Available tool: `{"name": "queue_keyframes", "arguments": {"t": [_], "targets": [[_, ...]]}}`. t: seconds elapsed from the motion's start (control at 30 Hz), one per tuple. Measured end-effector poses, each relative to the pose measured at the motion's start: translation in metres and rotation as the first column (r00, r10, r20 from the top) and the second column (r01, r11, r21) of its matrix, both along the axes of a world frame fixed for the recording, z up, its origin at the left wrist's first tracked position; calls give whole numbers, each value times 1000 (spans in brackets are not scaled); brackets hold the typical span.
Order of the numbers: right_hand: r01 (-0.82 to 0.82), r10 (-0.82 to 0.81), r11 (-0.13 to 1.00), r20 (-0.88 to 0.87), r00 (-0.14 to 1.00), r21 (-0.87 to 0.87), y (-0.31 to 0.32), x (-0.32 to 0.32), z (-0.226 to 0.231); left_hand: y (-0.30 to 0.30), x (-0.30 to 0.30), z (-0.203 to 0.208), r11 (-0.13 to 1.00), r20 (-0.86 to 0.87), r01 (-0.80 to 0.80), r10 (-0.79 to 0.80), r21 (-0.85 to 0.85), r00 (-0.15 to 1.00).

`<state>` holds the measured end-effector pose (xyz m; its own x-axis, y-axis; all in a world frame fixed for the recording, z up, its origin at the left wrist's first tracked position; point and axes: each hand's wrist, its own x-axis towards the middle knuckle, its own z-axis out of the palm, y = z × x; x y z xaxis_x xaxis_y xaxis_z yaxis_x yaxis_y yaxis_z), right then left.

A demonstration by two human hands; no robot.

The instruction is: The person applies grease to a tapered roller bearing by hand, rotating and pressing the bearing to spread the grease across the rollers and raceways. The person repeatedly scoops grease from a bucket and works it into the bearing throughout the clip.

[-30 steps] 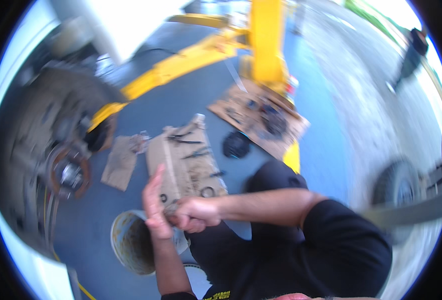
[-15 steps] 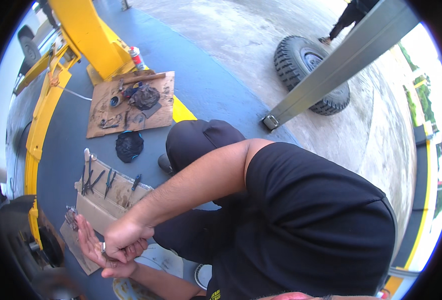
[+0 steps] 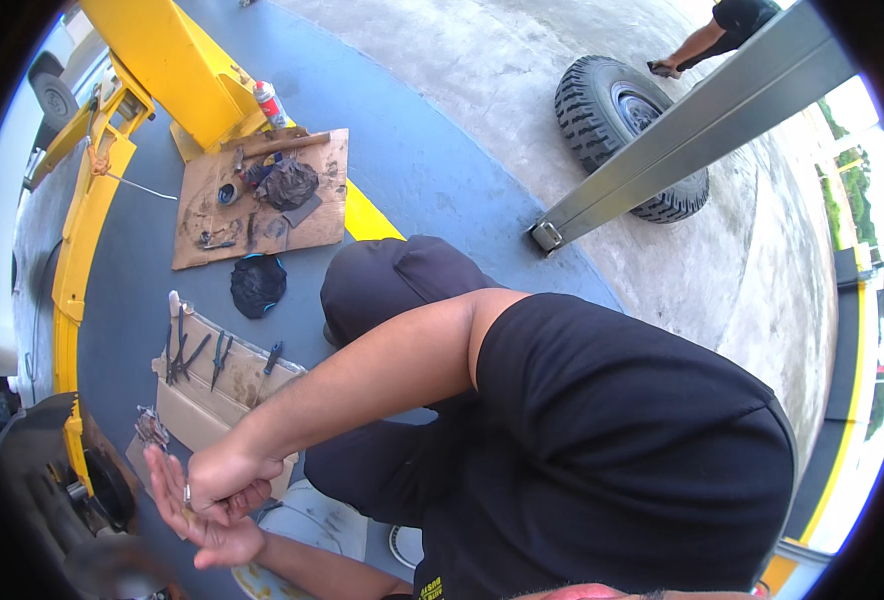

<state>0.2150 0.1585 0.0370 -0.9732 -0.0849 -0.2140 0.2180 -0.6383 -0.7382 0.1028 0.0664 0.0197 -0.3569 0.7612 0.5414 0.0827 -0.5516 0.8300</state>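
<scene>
My right hand is closed around a small silvery metal part at the lower left, its edge showing beside the fingers. Beneath it lies my left hand, palm up with fingers stretched out, and the part is against or just above that palm. A yellowish smear shows on the palm. What kind of part it is stays hidden by the fingers. Just beyond the left fingertips is a crumpled greyish bundle. Folded cardboard near the hands carries pliers and a dark-handled tool.
A pale bucket stands below my forearms. Farther off, stained cardboard bears a dirty rag and tools, near a spray can. A yellow lift arm, metal post, wheel and another person surround the area.
My right hand has shifted slightly left over the left palm, still holding the metal part. The other person has bent down, with a hand now showing near the wheel.
</scene>
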Motion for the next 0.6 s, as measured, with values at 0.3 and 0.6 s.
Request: {"name": "queue_keyframes", "arguments": {"t": [0.3, 0.6], "targets": [[-17, 20, 997, -40, 999, 81, -5, -12, 8, -23, 2, 2, 972, -66, -112, 100, -206, 993], [74, -74, 994, -1, 997, -77, 0, 6, 32, -15, -20, 24, 999, 86, -6, 9, -33, 996]]}}
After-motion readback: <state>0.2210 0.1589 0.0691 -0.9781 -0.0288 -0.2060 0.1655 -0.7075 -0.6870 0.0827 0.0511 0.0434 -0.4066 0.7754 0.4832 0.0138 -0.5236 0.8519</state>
